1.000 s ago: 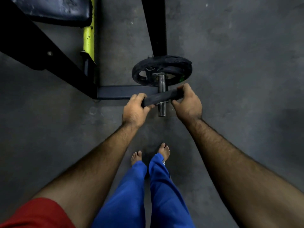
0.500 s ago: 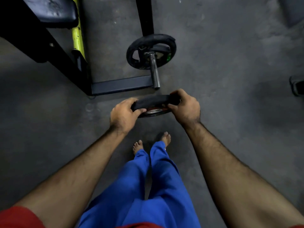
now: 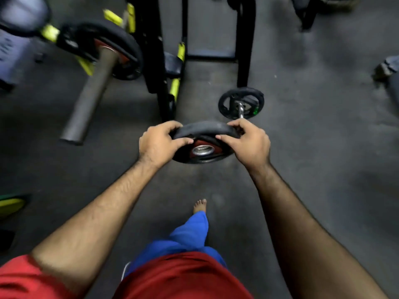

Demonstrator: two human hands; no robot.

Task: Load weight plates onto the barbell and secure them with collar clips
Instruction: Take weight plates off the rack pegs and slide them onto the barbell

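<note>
The plate [image 3: 204, 145] has come off the small bar [image 3: 240, 110], left hand [image 3: 158, 143] and right hand [image 3: 248, 143] each with a tight grip on its rim.

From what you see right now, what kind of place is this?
Most likely a gym: both hands hold a weight plate, a loaded barbell sticks out at the left, and black-and-yellow machine frames stand on the dark floor.
</note>
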